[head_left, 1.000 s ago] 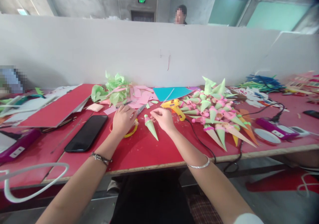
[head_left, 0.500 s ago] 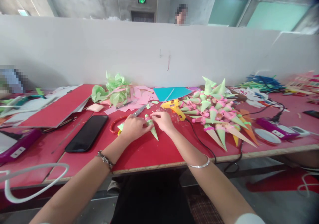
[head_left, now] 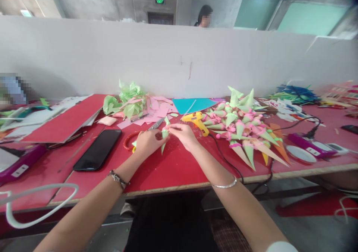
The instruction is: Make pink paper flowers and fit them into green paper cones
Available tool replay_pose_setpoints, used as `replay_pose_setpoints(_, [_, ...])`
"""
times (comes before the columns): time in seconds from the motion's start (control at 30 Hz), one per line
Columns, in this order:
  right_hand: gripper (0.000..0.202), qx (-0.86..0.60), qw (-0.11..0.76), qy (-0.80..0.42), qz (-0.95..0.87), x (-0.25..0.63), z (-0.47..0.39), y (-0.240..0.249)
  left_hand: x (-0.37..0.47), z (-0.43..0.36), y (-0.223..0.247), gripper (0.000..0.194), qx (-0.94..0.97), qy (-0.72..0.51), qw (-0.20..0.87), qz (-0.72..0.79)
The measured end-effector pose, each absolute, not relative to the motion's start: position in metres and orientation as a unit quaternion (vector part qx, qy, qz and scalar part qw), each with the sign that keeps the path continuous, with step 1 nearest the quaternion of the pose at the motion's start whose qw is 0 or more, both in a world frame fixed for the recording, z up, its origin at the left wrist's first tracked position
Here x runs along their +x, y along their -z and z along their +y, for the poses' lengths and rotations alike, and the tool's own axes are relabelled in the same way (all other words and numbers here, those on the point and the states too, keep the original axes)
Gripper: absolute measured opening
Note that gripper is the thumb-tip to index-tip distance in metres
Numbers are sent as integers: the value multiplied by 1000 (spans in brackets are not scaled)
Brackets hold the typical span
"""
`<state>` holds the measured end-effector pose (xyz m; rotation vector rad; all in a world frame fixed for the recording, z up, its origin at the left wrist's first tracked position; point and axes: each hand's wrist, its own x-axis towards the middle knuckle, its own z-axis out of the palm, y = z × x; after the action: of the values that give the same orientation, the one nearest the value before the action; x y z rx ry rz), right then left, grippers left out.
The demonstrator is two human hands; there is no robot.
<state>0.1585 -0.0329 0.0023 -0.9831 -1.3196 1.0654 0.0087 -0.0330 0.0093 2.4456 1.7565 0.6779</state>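
A small pale-green paper cone with pink at its rim stands point down between my hands. My left hand is closed, its thumb and fingers pinching the cone from the left side. At the cone's top, the fingertips of my right hand are pressed together against the pink rim; whatever small piece they may pinch is hidden. Scissors with red and yellow handles lie partly under my left hand. Beyond my right hand, a yellow hot glue gun rests on the red table.
A pile of finished-looking paper cones lies to the right. Pink paper scraps, green tissue paper and a blue sheet are at the back. On the left sits a black phone. Purple power strips flank the workspace.
The cone has turned from slanting to nearly upright, its tip swinging left. Pink now shows along its rim, and my right fingers have come closer to it.
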Motion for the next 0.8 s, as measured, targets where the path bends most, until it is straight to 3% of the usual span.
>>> replay_pose_setpoints(0.23, [17,-323,593,-556,-485,155,-30,-1,6,-27,-5,37,775,-267,113,561])
replay_pose_setpoints(0.43, [17,-355,620,-500,-490,156,-33,-9,3,-19,1,34,761,-362,208,497])
replay_pose_setpoints(0.67, [24,-350,624,-472,-516,155,-34,-9,7,-20,3,17,744,-390,237,488])
replay_pose_setpoints(0.8, [18,-328,617,-472,-538,155,-38,-12,8,-24,2,17,773,-370,210,471])
